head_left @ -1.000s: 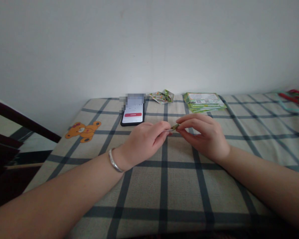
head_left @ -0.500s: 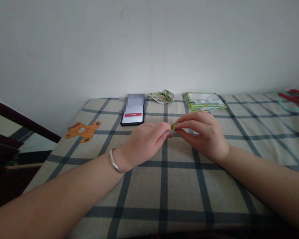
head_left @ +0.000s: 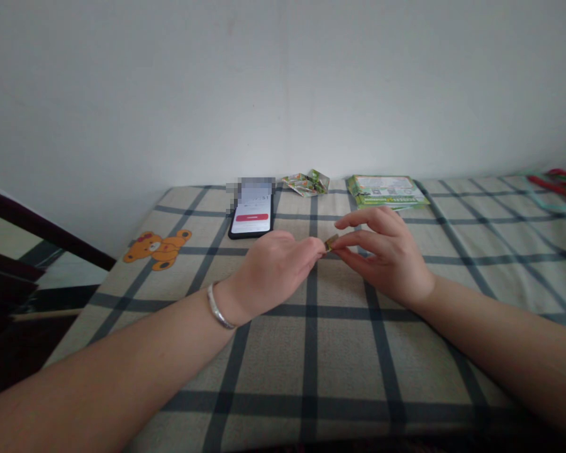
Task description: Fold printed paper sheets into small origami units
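Both hands meet over the middle of a checked cloth (head_left: 339, 352). My left hand (head_left: 273, 270), with a silver bangle on the wrist, pinches one end of a small folded green-and-brown paper piece (head_left: 331, 242). My right hand (head_left: 387, 255) pinches the other end with thumb and middle fingers, its forefinger lifted above. The piece is tiny and mostly hidden by the fingertips.
A phone (head_left: 252, 214) with a lit screen lies beyond the hands. Folded green paper shapes (head_left: 306, 182) and a stack of green printed sheets (head_left: 387, 190) sit by the wall. Red and green cords (head_left: 561, 182) lie far right. A bear print (head_left: 158, 247) marks the cloth at left.
The paper piece has been folded smaller between the fingertips. My right forefinger has lifted off it. Both hands stay in the same spot.
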`<control>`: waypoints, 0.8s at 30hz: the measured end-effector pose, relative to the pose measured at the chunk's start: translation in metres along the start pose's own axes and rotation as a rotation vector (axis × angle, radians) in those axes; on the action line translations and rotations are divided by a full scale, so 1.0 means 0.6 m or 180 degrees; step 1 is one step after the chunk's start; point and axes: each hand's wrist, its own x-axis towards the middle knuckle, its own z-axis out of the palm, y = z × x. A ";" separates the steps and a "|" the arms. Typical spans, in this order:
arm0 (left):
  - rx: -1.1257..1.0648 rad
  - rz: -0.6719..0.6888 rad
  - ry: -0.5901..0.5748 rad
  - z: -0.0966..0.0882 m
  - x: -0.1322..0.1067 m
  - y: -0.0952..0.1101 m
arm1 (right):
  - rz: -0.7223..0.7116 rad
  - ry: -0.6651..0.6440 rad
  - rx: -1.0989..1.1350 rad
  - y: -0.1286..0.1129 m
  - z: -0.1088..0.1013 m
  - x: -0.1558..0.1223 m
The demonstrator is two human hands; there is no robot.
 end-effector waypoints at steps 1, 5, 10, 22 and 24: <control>0.0016 0.0007 0.0006 0.000 0.000 0.000 | -0.0003 -0.0004 -0.0010 0.000 0.000 0.000; 0.0053 -0.0008 -0.0022 0.002 0.000 -0.001 | -0.0049 -0.0042 -0.0026 -0.002 0.001 -0.001; 0.0111 0.0003 -0.0074 0.002 0.001 -0.002 | -0.0227 -0.0066 -0.0070 -0.003 0.001 0.001; 0.0242 0.0029 0.0052 -0.003 0.002 0.004 | -0.0437 0.0037 -0.0336 0.005 -0.002 -0.002; 0.0282 0.0023 0.0039 -0.003 0.002 0.003 | -0.0451 0.0044 -0.0413 0.007 -0.003 -0.002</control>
